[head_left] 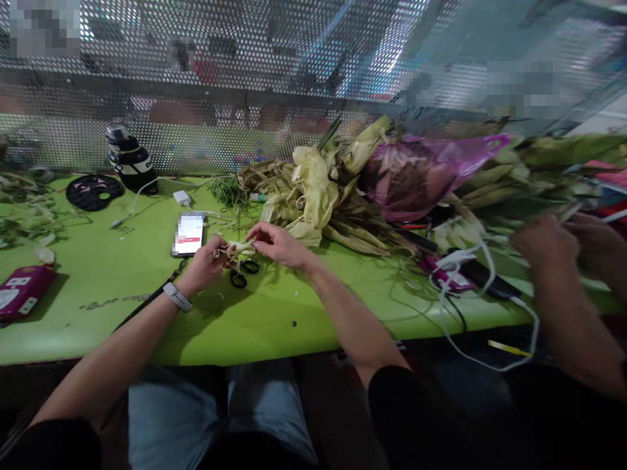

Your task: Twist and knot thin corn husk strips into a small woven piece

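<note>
My left hand, with a pale watch band at the wrist, is closed on a small bunch of pale corn husk strips. From the other side my right hand pinches the same strips between thumb and fingertips. Just below them lie black-handled scissors on the green tabletop, their blades hidden. A lit phone sits beyond my left hand, with a dark strap near that wrist. Past my right hand rises a heap of dried corn husks.
Behind the husks rests a pink plastic bag. A black bottle, a dark mask-shaped object and a charger stand at the back left. A purple pack lies far left. At right, another person's hands work near white cables.
</note>
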### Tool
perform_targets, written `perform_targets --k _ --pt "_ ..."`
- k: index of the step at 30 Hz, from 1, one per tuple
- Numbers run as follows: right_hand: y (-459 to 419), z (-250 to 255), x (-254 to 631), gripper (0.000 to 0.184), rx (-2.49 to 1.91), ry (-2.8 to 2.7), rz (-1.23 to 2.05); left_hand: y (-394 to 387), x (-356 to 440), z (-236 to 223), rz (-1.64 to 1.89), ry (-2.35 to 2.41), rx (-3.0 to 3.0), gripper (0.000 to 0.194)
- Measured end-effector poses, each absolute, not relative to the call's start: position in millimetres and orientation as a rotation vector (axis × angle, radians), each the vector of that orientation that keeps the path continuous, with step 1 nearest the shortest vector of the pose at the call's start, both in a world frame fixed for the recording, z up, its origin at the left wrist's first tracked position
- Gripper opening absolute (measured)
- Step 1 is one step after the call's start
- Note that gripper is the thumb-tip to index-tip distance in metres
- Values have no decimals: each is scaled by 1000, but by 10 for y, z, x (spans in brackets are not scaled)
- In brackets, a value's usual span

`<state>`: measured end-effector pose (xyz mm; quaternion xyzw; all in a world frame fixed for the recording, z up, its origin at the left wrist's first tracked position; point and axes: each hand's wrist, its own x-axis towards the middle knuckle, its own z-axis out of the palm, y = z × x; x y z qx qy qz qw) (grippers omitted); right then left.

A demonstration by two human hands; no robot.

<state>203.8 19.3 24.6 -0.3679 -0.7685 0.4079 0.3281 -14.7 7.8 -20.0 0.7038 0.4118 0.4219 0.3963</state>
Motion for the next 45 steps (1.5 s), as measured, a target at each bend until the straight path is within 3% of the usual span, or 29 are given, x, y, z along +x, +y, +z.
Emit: perform_targets --k 4,12,15,18,21,32,45 --pt "196 241 2048 13 -1022 -2101 858 100 -164 -217 1028 1010 1736 27" --pt "205 269 2035 20 -1123 -1920 1300 87 -151 -209 1075 896 1572 32" --pt "201 255 2027 29 -1164 -2109 1120 89 -137 -202 1101 872 1574 32" --pt "229 188 2023 15 -1072 -2232 814 117 -135 -221 1117 819 1569 32" --pt "282 105 2029 5 -913 -2223 726 129 -139 -225 1083 790 1543 33" --pt "242 140 1998 24 -912 -2046 870 37 -154 -96 864 806 1555 33" --pt "194 113 1924 28 -940 -2108 892 11 -138 -157 735 834 1329 49"
